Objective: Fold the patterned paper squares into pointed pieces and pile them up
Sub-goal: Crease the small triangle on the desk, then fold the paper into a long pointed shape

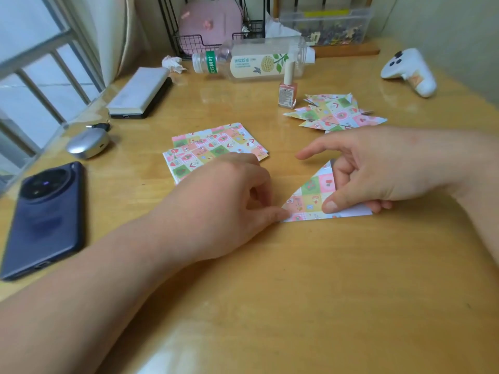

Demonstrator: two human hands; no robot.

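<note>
A half-folded paper is held flat on the table, right of centre. Its left corner is pinched by the curled fingers of the left hand. Its right part is clamped by the right hand, thumb on top and fingers beneath, with the index finger stretched out free. The long lower edge runs left to right, one sharp point is aimed left, and the slanted edge rises to a tip pointing away from the person. A white strip is shown along the lower right. Wide bare table is left on the near side. The squares lie just beyond the left hand, the pile further back on the right, and a phone near the left edge.
</note>
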